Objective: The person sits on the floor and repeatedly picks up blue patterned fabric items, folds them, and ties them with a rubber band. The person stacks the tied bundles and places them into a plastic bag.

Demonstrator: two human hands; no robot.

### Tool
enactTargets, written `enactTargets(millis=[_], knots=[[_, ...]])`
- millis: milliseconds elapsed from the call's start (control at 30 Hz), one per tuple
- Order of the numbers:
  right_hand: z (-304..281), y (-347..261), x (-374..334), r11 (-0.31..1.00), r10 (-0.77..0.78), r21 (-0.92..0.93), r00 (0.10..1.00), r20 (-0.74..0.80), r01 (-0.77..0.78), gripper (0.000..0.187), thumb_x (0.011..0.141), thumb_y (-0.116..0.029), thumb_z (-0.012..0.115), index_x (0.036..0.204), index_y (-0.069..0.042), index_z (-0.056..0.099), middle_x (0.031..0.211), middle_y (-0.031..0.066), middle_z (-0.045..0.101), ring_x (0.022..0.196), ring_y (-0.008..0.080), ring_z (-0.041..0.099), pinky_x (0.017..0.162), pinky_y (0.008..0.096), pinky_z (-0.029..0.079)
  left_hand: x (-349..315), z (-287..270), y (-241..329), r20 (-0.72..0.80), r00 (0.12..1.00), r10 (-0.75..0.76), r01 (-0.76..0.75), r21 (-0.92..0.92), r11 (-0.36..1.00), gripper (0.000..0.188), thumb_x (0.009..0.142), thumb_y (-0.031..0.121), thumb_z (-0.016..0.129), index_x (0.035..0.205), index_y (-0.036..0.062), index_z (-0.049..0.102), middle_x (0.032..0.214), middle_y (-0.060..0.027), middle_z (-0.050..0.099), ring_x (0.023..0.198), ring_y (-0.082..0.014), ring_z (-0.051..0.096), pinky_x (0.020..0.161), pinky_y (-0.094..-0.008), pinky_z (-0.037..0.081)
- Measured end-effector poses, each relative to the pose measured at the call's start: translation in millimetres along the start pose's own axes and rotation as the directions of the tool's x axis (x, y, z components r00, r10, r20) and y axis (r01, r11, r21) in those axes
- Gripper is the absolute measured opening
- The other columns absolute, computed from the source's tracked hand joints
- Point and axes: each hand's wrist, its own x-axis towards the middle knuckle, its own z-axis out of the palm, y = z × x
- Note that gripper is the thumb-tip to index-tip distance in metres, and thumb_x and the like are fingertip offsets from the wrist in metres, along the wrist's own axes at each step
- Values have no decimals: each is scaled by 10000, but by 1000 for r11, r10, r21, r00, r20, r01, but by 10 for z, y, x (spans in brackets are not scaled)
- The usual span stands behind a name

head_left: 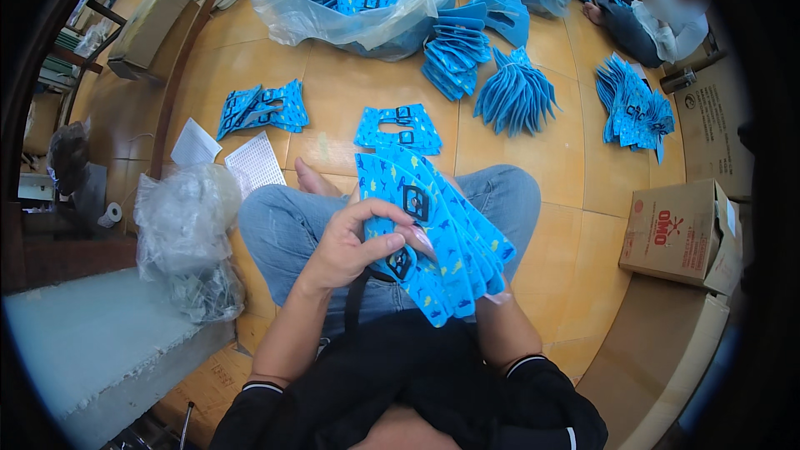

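In front of my lap is a fanned stack of flat blue pieces (pixel 450 237), printed with small yellow and dark figures and fitted with black buckles. My left hand (pixel 367 237) is closed at the stack's left side, thumb and fingers bent together beside the buckles. A shiny pinkish patch shows by its fingertips; I cannot make out what it is. From the right, my right hand (pixel 498 295) reaches behind the stack and holds it, most of its fingers hidden. Just beyond the stack, a small pile of similar buckled pieces (pixel 398 128) lies on the floor.
Another buckled pile (pixel 263 107) lies left on the tiled floor (pixel 333 75). Fanned blue stacks (pixel 515 92) and clear bags of blue pieces (pixel 350 21) are farther off. Crumpled plastic (pixel 187 225) sits left, cardboard boxes (pixel 675 229) right. Another person (pixel 667 29) sits far right.
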Motion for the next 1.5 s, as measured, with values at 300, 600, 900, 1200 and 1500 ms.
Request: enactTargets(millis=[300,600,900,1200,1500], knots=[[12,-22,29,994,106,29,994,39,-107,556,849,-228,757,1315,-24,534,1191,126,630,1048,207,624,897,343,512,49,-63,17,40,990,-138,137,29,990,101,895,49,656,955,41,575,923,-41,643,925,-140,625,873,-288,479],[143,91,-54,993,119,-10,992,-29,-120,610,835,-262,775,1334,-18,521,1211,138,621,1093,207,622,939,344,506,43,-14,-215,-343,933,106,-184,-204,961,144,998,177,579,1031,104,460,1174,-31,490,1121,-116,474,999,-302,381],[-93,100,-79,900,135,370,954,269,-232,554,838,-120,755,1331,-13,526,1162,81,661,1068,128,595,943,323,479,39,-157,-191,-389,917,88,-194,-241,951,211,936,192,683,1006,91,511,980,-33,630,861,-82,599,821,-223,481],[-543,137,201,964,265,-118,800,538,-240,214,954,-203,648,944,10,673,832,-8,645,774,60,537,688,260,473,68,-335,142,-134,958,255,-259,-15,966,126,864,39,720,881,46,596,891,-82,728,832,-117,672,892,-248,476],[-506,145,443,949,314,-105,868,384,-297,317,980,-280,616,803,-16,626,744,-30,601,692,30,498,601,223,416,237,-11,-164,256,963,-86,-144,755,640,40,831,80,694,870,78,686,1004,-87,733,903,-307,688,847,-382,501]])
